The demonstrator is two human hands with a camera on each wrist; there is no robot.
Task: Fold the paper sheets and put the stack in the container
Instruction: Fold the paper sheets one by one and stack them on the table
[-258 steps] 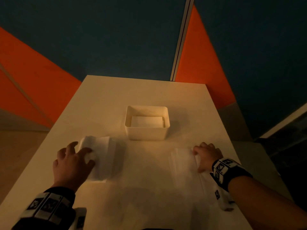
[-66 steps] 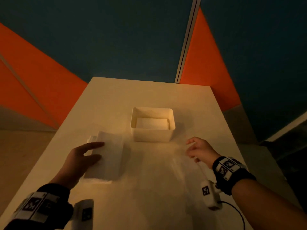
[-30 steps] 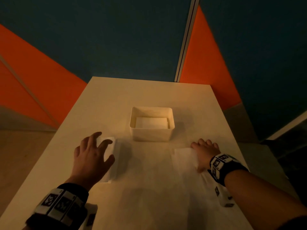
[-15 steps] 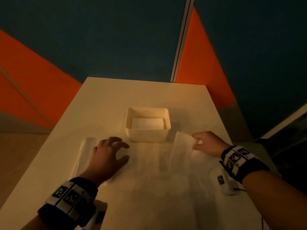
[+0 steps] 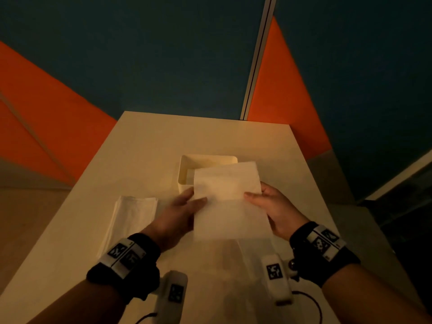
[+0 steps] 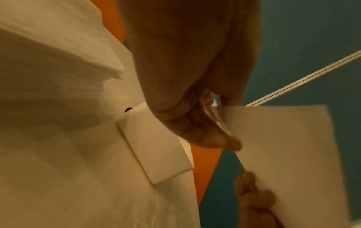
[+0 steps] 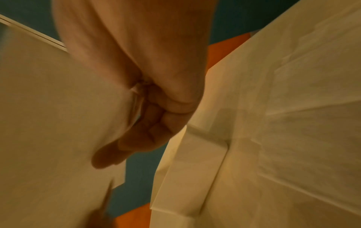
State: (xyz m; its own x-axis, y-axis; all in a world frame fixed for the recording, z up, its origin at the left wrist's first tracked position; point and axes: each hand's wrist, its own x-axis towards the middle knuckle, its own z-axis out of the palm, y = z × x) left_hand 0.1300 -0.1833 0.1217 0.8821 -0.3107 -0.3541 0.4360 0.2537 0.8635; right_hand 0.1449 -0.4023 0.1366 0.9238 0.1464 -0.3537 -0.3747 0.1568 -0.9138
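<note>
Both hands, left hand [image 5: 180,211] and right hand [image 5: 275,206], pinch one thin, seemingly creased paper sheet [image 5: 230,202].

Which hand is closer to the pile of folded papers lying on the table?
Left. The left hand is right beside the folded pile, holding the lifted sheet. The right hand holds that sheet's far side.

A pale table [image 5: 149,146] stands against blue wall panels [image 5: 163,54] with orange triangular sections [image 5: 42,118].
</note>
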